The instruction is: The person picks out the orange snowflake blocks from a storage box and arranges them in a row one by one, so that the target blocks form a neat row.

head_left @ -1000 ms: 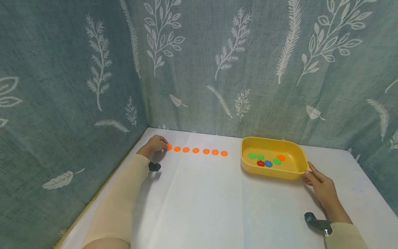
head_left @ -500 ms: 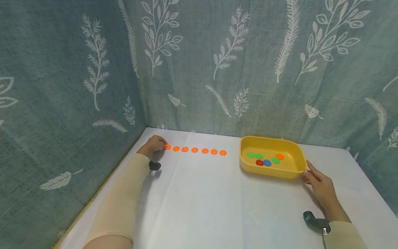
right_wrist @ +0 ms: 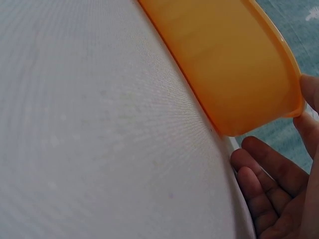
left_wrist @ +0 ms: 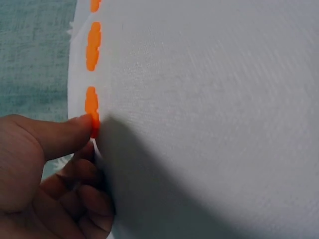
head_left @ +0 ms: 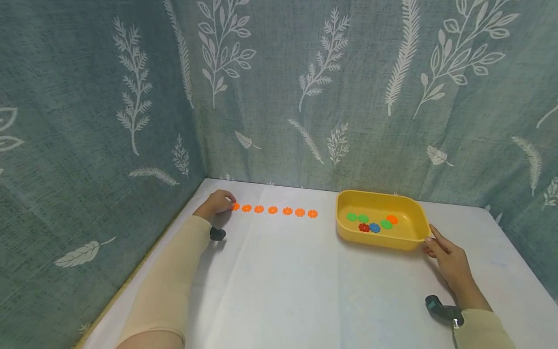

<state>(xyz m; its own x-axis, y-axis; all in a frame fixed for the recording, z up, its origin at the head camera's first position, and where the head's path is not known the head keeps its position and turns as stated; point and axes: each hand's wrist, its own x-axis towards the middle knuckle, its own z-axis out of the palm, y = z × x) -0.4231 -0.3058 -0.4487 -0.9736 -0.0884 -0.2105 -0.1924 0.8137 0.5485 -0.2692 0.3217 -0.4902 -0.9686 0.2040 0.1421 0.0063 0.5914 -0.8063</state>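
Note:
At the left end of a row of several orange flower-shaped discs (head_left: pixel 272 210), my left hand (head_left: pixel 216 201) pinches the endmost orange disc (head_left: pixel 237 207). The left wrist view shows the thumb on the near end of that disc (left_wrist: pixel 91 102), which lies flat on the white cloth, the other fingers curled below. Over to the right, a yellow plastic basin (head_left: pixel 375 240) stands on the table. My right hand (head_left: pixel 454 266) grips its near right corner between thumb and forefinger; in the right wrist view the remaining fingers are bent loosely beside the basin wall (right_wrist: pixel 234 64).
Inside the basin lie green discs (head_left: pixel 364 219), a red disc (head_left: pixel 364 227), a blue disc (head_left: pixel 375 227) and an orange disc (head_left: pixel 392 219). Leaf-patterned curtains (head_left: pixel 270 97) border the white-covered table (head_left: pixel 279 286) at the back and sides.
The fingertips of my left hand have shifted slightly over the endmost orange disc. My right hand stays at the basin corner, and the head view has moved a little.

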